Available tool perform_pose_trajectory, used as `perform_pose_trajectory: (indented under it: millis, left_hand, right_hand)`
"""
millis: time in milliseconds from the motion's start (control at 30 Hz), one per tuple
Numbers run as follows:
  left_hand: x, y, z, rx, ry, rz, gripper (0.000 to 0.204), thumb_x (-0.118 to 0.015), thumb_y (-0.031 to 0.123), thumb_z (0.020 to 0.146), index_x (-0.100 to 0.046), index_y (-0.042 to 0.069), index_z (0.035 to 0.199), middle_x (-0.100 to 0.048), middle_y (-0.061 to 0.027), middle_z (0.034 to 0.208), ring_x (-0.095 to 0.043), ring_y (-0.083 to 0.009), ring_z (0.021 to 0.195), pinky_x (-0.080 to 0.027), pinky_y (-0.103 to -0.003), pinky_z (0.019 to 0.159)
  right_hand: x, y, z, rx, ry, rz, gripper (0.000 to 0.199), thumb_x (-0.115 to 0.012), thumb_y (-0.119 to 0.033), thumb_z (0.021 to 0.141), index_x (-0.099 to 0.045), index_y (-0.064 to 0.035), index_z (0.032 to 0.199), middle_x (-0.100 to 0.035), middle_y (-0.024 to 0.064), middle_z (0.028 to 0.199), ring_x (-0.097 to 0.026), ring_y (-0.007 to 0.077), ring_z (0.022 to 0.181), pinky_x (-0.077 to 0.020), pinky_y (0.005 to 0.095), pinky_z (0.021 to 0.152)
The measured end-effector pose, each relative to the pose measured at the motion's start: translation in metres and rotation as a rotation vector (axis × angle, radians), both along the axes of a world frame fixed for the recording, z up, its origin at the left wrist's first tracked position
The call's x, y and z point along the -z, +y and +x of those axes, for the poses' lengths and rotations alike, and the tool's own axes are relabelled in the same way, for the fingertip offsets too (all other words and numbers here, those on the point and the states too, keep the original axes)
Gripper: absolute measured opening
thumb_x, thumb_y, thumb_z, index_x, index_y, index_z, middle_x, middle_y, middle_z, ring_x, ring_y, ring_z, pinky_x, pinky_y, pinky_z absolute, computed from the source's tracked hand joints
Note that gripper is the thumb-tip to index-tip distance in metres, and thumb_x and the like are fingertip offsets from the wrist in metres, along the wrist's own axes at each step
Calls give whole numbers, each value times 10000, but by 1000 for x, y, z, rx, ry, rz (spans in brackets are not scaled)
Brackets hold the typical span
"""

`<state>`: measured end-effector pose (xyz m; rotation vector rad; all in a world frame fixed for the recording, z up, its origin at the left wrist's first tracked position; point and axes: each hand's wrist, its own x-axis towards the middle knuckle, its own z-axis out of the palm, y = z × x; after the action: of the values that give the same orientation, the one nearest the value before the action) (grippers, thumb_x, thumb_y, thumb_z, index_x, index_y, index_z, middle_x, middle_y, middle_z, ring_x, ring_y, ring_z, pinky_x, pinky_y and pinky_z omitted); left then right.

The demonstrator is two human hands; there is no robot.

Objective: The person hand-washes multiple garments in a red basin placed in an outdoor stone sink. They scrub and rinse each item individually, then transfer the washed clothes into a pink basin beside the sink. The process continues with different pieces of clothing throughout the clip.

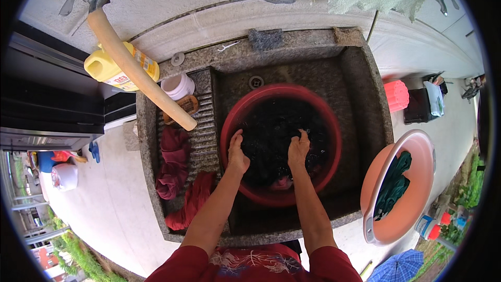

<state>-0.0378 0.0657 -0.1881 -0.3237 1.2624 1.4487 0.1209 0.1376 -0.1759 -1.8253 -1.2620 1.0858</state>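
A red round basin (336, 146) stands in the stone sink, with dark cloth (271, 125) in water inside it. My left hand (238, 152) is at the basin's left side, just inside the rim, its fingers stretched out and apart. Over the dark cloth, toward the right, is my right hand (298, 150); its fingertips look spread, and no grip on the cloth shows. Between my wrists, a pinkish patch (282, 183) shows at the basin's near side.
On the ribbed washboard (203, 141) lie maroon cloth (174, 162), red cloth (194, 203) and a wooden brush (189, 105). A tan hose (141, 70) hangs past a yellow jug (102, 68) and white tub (178, 86). Right of the sink, a pink basin (420, 177) holds green cloth (394, 185).
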Motion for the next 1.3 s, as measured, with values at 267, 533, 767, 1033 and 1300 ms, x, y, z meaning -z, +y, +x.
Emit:
perform_pose_trajectory:
  millis: [267, 533, 767, 1033, 1300]
  left_hand:
    - [-50, -12, 32, 239, -293, 325, 524, -499, 444, 895, -397, 161, 1324, -485, -70, 1239, -477, -223, 1114, -391, -371, 946]
    - [-92, -9, 58, 262, -237, 85, 334, -522, 418, 885, -579, 113, 1010, -586, -27, 949, -571, -176, 875, -493, -338, 771]
    - [-80, -20, 36, 366, -496, 366, 511, -552, 583, 810, -609, 116, 1008, -629, -8, 865, -560, -149, 886, -394, -329, 896]
    - [-132, 4, -6, 242, 339, 193, 420, -755, 82, 713, -545, 17, 1070, -622, -55, 960, -611, -162, 853, -499, -292, 775]
    - [-37, 15, 0, 224, 864, 198, 328, -643, 89, 795, -545, 19, 1100, -584, -56, 980, -536, -150, 905, -434, -302, 821]
  right_hand:
    - [-119, -90, -55, -573, -232, 492, 170, -642, -111, 668, -556, -59, 805, -535, 111, 655, -574, 289, 663, -496, 392, 544]
    - [-85, -35, -28, -337, -375, 306, 244, -510, -260, 858, -521, -45, 741, -602, 199, 686, -607, 365, 656, -476, 457, 545]
    - [-106, -77, -23, -457, -459, 352, 158, -614, -171, 762, -527, -41, 738, -572, 161, 647, -606, 305, 641, -482, 430, 529]
    - [-146, 23, 69, 119, 412, 333, 241, -446, -191, 933, -537, 11, 838, -446, -33, 694, -370, 65, 633, -345, 246, 582]
    - [-85, 23, 57, 47, -326, 342, 418, -481, -6, 727, -488, -116, 1130, -531, 187, 998, -561, 363, 840, -452, 442, 752]
